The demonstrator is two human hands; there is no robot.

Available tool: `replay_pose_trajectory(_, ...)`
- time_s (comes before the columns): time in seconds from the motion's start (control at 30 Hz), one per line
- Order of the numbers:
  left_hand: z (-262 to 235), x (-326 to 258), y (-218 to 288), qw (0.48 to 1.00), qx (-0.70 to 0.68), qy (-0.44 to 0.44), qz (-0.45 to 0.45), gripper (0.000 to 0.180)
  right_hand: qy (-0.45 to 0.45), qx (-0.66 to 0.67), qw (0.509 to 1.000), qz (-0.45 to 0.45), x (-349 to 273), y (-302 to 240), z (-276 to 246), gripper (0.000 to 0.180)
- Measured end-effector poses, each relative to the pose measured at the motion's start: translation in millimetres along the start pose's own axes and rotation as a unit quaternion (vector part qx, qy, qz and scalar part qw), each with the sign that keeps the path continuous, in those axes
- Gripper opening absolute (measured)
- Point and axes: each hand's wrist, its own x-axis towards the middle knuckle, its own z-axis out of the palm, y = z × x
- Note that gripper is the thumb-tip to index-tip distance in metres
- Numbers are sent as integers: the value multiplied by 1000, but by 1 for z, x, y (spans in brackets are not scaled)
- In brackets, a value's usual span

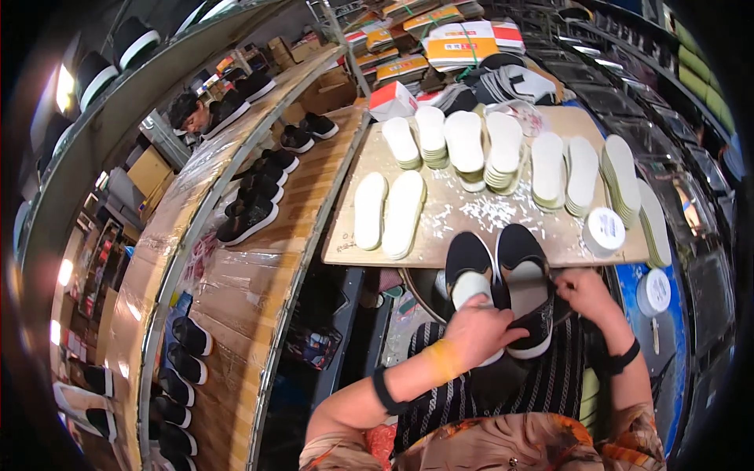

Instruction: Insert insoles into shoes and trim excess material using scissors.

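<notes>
Two black slip-on shoes with white soles, a left one [463, 255] and a right one [521, 250], sit side by side over my lap, toes against the table's front edge. A white insole [470, 286] shows inside the left shoe; a pale lining [528, 284] shows in the right. My left hand [473, 334] is closed over the left shoe's heel opening, one finger on the insole, thumb and forefinger at the right shoe's inner heel edge. Curled beside the right shoe's outer side is my right hand [585, 293]; whatever its fingertips pinch is hidden.
On the wooden board [463, 257] stand several stacks of white insoles [465, 145], two front insole piles [404, 213], scattered white scraps [495, 210] and a round white tub [604, 230]. Another tub [653, 293] is at right. Shelves [243, 314] with black shoes rise left; a person [191, 114] is beyond.
</notes>
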Motion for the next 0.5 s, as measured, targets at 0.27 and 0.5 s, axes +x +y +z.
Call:
replay_pose_trajectory(0.27,-144,-26,-113,975,186,109,-54,41,-246,-63,967,-27,1,-7,92,19)
replay_pose_trajectory(0.5,-231,5,-391,851,443,55,-278,29,-252,-123,959,39,-2,0,107,26)
